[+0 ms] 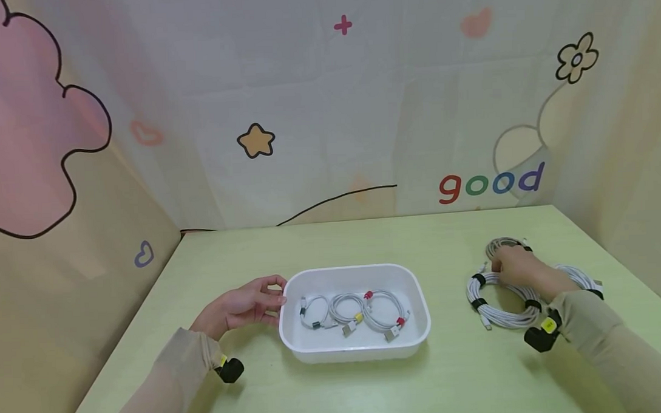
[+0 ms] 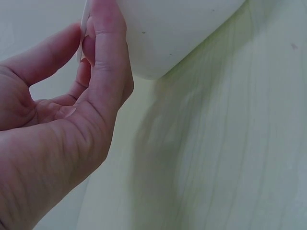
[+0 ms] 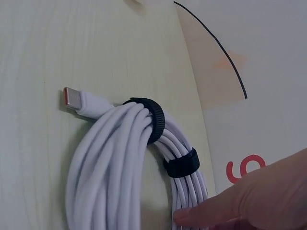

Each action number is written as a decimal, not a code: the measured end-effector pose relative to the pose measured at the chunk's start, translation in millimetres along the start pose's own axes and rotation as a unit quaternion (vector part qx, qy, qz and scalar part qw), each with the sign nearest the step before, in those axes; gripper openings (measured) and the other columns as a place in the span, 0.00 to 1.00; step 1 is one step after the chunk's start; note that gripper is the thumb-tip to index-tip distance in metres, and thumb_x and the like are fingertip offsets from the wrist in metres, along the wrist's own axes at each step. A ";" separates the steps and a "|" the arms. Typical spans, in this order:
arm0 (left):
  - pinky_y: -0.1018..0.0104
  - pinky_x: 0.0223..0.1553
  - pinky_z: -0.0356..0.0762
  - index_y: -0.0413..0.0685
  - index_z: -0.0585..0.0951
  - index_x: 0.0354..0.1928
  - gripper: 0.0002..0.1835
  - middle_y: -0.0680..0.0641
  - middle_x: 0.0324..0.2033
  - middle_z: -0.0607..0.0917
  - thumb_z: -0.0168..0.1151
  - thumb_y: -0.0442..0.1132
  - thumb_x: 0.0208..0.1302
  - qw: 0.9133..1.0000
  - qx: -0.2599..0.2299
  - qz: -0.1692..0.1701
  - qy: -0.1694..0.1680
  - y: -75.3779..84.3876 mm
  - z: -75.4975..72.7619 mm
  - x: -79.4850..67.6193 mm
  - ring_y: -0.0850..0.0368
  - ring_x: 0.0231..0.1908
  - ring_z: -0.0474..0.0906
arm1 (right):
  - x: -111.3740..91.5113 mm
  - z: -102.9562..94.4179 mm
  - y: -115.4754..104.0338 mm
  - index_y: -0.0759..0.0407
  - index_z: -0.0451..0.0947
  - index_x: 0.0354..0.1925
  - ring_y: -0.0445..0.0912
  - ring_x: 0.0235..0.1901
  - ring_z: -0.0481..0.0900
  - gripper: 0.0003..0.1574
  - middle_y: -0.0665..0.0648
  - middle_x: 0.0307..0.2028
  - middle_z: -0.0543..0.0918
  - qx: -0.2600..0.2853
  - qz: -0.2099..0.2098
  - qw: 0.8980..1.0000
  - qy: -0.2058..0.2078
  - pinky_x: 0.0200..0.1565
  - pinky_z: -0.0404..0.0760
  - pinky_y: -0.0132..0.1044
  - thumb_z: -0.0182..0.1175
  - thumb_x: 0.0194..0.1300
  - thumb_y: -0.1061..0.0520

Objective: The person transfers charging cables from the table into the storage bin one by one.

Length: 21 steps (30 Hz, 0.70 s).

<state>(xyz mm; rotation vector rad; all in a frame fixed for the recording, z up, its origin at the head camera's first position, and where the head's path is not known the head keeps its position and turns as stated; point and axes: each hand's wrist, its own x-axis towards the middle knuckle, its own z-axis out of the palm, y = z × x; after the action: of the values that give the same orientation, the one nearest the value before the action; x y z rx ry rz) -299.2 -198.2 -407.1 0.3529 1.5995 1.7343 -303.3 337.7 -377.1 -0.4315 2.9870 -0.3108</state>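
My left hand (image 1: 249,303) pinches the left rim of a white plastic tub (image 1: 353,354) between thumb and fingers. In the left wrist view, the thumb presses one side of the rim. Out to the right, my right hand (image 1: 515,270) reaches down over a coiled cable (image 1: 498,244) at the back and pinches it. The right wrist view shows a fingertip (image 3: 184,215) on this coil, beside its black strap; the other fingers are mostly hidden. Below the hand lies a larger white coiled cable (image 1: 506,319) with black straps and a USB-C plug (image 3: 73,98).
Inside the tub lie three small coiled cables, with black ties (image 1: 315,324), a yellow tie (image 1: 358,317) and red ties (image 1: 401,321). Another white coil (image 1: 579,277) sits partly behind the right forearm. A printed curtain (image 1: 327,109) borders the table (image 1: 244,252).
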 end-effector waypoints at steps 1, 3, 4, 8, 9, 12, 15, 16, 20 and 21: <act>0.59 0.42 0.85 0.46 0.68 0.48 0.10 0.48 0.41 0.81 0.53 0.29 0.69 1.000 0.000 0.000 0.000 -0.3 -0.2 0.3 0.56 0.40 0.81 | -0.4 -0.9 1.1 0.68 0.82 0.31 0.53 0.31 0.79 0.08 0.62 0.30 0.84 0.007 -0.007 1.000 0.002 0.35 0.80 0.50 0.63 0.47 0.70; 0.59 0.42 0.85 0.47 0.68 0.48 0.10 0.48 0.41 0.81 0.53 0.29 0.69 1.000 -0.001 -0.001 -0.001 -0.8 -0.4 0.8 0.56 0.40 0.81 | -1.0 -4.3 2.2 0.68 0.83 0.31 0.51 0.30 0.78 0.08 0.60 0.29 0.84 0.017 -0.015 1.000 -0.001 0.35 0.79 0.48 0.64 0.47 0.68; 0.59 0.42 0.85 0.47 0.68 0.48 0.10 0.48 0.41 0.81 0.53 0.29 0.69 1.000 -0.002 -0.001 0.000 -0.8 -0.4 1.0 0.56 0.40 0.81 | -1.4 -6.6 2.4 0.68 0.83 0.31 0.50 0.30 0.77 0.08 0.60 0.29 0.84 0.020 -0.016 1.000 -0.004 0.36 0.79 0.47 0.65 0.47 0.67; 0.59 0.42 0.85 0.47 0.68 0.48 0.10 0.49 0.41 0.81 0.53 0.29 0.69 1.000 -0.002 0.001 -0.002 -0.6 -0.1 0.9 0.56 0.40 0.81 | -2.4 -17.4 1.1 0.67 0.83 0.33 0.48 0.30 0.75 0.10 0.58 0.30 0.83 0.031 -0.014 0.999 -0.019 0.36 0.79 0.44 0.67 0.47 0.65; 0.59 0.42 0.85 0.47 0.68 0.48 0.10 0.49 0.41 0.81 0.53 0.29 0.69 1.000 -0.001 0.001 -0.002 -0.5 -0.1 0.8 0.56 0.40 0.81 | -2.7 -20.0 0.4 0.67 0.83 0.33 0.48 0.30 0.75 0.10 0.58 0.30 0.83 0.033 -0.013 0.999 -0.021 0.35 0.78 0.42 0.67 0.48 0.64; 0.59 0.42 0.85 0.46 0.68 0.48 0.10 0.48 0.41 0.81 0.54 0.30 0.68 1.000 0.000 0.002 -0.002 -0.4 -0.4 0.7 0.57 0.40 0.81 | -4.1 -27.1 -2.7 0.65 0.83 0.33 0.47 0.29 0.74 0.10 0.57 0.29 0.83 0.039 -0.013 0.999 -0.024 0.33 0.77 0.38 0.69 0.48 0.64; 0.60 0.42 0.85 0.46 0.68 0.48 0.11 0.48 0.41 0.81 0.54 0.30 0.68 1.000 0.001 0.002 -0.002 -0.8 -1.1 0.9 0.57 0.39 0.81 | -5.3 -32.9 -5.3 0.65 0.84 0.34 0.46 0.29 0.73 0.10 0.55 0.28 0.83 0.043 -0.014 0.999 -0.027 0.33 0.76 0.36 0.70 0.49 0.63; 0.60 0.42 0.85 0.46 0.68 0.48 0.11 0.48 0.41 0.80 0.54 0.30 0.68 1.000 0.001 0.002 -0.002 -0.9 -1.1 1.0 0.57 0.39 0.81 | -5.8 -34.6 -5.9 0.66 0.84 0.35 0.46 0.30 0.74 0.11 0.55 0.29 0.83 0.048 -0.014 0.998 -0.030 0.33 0.77 0.36 0.70 0.49 0.63; 0.60 0.42 0.85 0.46 0.68 0.49 0.10 0.48 0.40 0.81 0.54 0.29 0.69 1.000 0.000 0.002 -0.004 -1.2 -0.8 0.9 0.57 0.39 0.81 | -6.5 -38.1 -6.0 0.69 0.83 0.39 0.45 0.30 0.75 0.14 0.56 0.30 0.84 0.077 -0.006 0.996 -0.049 0.32 0.81 0.38 0.69 0.52 0.63; 0.59 0.42 0.85 0.46 0.68 0.49 0.10 0.48 0.40 0.81 0.54 0.29 0.69 1.000 -0.001 0.002 -0.004 -1.2 -0.7 0.9 0.57 0.39 0.81 | -6.5 -38.2 -5.4 0.70 0.83 0.40 0.45 0.30 0.75 0.15 0.57 0.31 0.84 0.087 -0.002 0.995 -0.055 0.32 0.82 0.38 0.69 0.52 0.63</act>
<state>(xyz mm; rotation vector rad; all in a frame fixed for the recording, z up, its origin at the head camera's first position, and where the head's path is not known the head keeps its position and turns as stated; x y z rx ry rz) -299.9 -198.1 -408.6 0.3628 1.5912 1.7361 -300.8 341.6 -338.2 -0.4212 2.8224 -0.5251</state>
